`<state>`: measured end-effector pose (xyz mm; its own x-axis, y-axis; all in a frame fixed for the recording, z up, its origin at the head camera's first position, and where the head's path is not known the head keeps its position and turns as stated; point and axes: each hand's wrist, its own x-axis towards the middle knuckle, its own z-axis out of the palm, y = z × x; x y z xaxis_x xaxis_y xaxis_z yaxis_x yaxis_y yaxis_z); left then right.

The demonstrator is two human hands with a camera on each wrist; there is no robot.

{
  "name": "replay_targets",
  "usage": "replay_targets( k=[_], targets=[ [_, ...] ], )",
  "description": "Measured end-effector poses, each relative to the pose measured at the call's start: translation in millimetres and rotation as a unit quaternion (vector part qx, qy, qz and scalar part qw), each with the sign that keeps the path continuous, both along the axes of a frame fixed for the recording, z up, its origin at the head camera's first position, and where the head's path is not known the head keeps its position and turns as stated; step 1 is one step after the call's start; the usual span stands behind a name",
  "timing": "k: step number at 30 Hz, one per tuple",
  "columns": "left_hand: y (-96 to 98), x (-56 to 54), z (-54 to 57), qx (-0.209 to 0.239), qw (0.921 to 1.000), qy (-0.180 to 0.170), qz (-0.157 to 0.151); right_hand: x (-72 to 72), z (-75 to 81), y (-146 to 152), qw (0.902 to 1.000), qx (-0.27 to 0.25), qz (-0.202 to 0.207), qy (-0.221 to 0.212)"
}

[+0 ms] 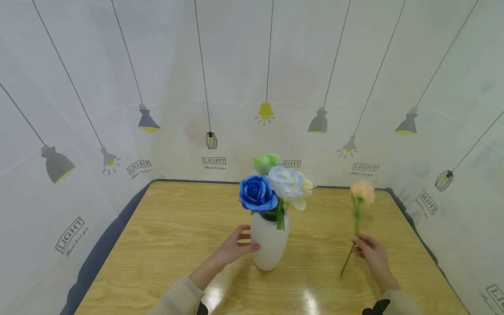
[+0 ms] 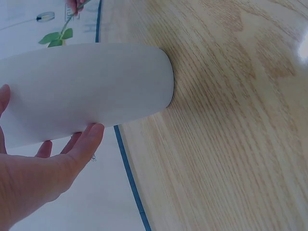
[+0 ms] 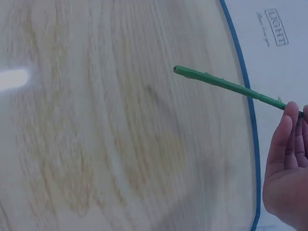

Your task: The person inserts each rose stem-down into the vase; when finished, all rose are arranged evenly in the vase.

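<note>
A white vase [image 1: 268, 245] stands on the table, and my left hand [image 1: 235, 247] holds its left side between thumb and fingers. In the left wrist view the fingers [image 2: 86, 144] touch the smooth white wall of the vase [image 2: 106, 86]. A blue rose [image 1: 257, 193], a pale white-blue rose [image 1: 286, 181] and partly hidden paler petals rise from its mouth. To the right, my right hand [image 1: 372, 253] pinches the green stem of a peach flower [image 1: 362, 191], bloom up. The cut end of the stem [image 3: 216, 82] points away from the hand in the right wrist view.
The wooden table [image 1: 177, 218] has a dark blue edge along its back and sides. Behind it hangs a white cloth [image 1: 236, 65] printed with lamps and lettering. A green bud or leaf [image 1: 265, 163] tops the bouquet at the back.
</note>
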<state>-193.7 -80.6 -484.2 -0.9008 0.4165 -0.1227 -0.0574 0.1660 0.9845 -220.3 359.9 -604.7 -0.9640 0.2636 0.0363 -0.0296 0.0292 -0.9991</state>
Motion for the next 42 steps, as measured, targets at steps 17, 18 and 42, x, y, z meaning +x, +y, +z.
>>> replay_targets(
  k=[17,18,42],
  targets=[
    [-0.1,1.6,0.4,0.002,0.9999,0.01,-0.005,-23.3,9.4,-27.0,0.9898,-0.005,0.081,0.118],
    [-0.4,1.8,0.6,0.003,0.9999,0.013,-0.007,-23.4,13.0,-28.8,0.9875,-0.008,0.092,0.128],
    [0.4,1.5,2.6,-0.009,0.9999,0.005,0.001,42.4,173.8,-129.4,0.9694,-0.05,0.118,0.209]
  ],
)
